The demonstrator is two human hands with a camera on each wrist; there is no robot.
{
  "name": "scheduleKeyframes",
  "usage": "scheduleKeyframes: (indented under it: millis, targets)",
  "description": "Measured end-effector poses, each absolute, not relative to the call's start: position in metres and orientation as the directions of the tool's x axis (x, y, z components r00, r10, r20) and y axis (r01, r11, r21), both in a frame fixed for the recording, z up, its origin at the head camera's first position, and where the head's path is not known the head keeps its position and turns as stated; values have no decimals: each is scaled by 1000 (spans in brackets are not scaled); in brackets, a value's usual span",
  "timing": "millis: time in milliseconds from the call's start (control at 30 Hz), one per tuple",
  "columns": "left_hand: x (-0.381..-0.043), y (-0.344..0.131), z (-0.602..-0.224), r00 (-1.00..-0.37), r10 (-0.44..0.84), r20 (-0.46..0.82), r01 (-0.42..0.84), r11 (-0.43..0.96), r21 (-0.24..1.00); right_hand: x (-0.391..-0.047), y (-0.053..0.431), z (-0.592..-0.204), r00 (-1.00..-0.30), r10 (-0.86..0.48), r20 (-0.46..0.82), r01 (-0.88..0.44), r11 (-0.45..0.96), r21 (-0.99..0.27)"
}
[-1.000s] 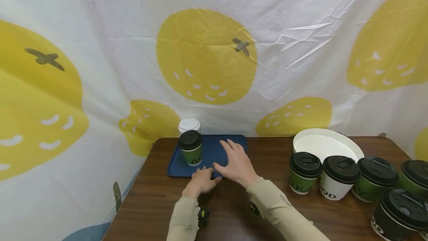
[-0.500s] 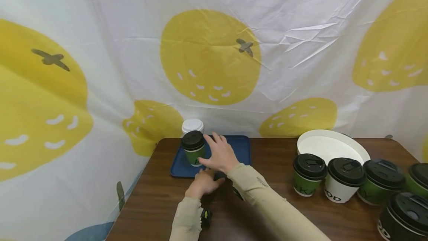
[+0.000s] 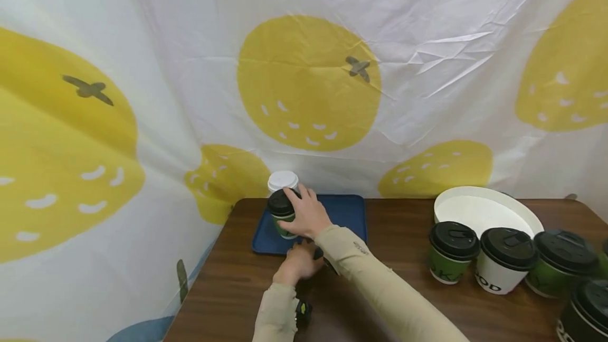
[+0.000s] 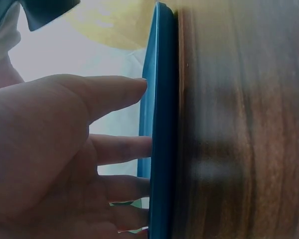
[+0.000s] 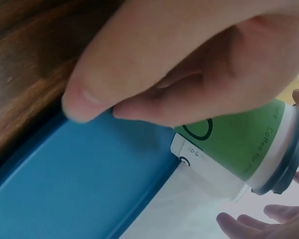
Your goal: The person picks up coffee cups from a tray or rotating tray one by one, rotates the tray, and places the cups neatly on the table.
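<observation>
On the left part of a blue tray (image 3: 342,220) stands a green coffee cup (image 3: 281,207) with a black lid. My right hand (image 3: 309,214) spreads round this cup from the right, thumb low in front and fingertips at the lid. In the right wrist view a gap shows between those fingers (image 5: 239,224) and the lid. My left hand (image 3: 301,262) is at the tray's front edge, below my right wrist. Its straight fingers (image 4: 122,149) reach the tray rim in the left wrist view. Right behind the green cup is a white-lidded cup (image 3: 283,179).
At the right stand several black-lidded cups, among them a green cup (image 3: 448,268), a white cup (image 3: 496,273) and a black cup (image 3: 577,323). Behind them is a round white tray (image 3: 475,210). A lemon-print cloth (image 3: 418,120) hangs behind the wooden table (image 3: 228,289).
My right hand has moved left from over the tray to the green cup. The left hand keeps at the tray's front edge. The head view has turned slightly left.
</observation>
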State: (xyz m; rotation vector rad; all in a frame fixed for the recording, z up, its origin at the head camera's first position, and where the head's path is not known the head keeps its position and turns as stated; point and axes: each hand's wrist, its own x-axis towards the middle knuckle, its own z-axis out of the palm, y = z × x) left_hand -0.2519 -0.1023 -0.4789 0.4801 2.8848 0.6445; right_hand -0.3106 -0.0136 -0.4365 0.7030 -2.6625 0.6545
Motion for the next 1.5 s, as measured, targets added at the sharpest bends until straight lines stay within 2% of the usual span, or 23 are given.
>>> scheduleKeyframes:
  millis: [200,433,667,1000,1233,1500]
  targets:
    - [-253,-103,-489,-942,330,-65,271,860,433,-311,-20,-441,-825,-397,402,-544,752,-373]
    - [-277,-102,-524,-943,330,-41,278,850,446,-312,-19,-444,-839,-372,398,-526,742,-416]
    - [-247,-92,-486,-942,335,-27,301,875,379,-314,-18,-450,-832,-349,432,-533,721,-443]
    - [-268,-97,-508,-945,322,-52,273,867,418,-312,-12,-450,-806,-332,490,-558,702,-442]
    - [-251,-92,-485,-939,341,-42,282,834,475,-305,2,-450,-814,-296,499,-539,703,-463]
    - [-248,-89,-482,-946,312,-90,237,853,466,-300,18,-448,-800,-253,544,-533,717,-450]
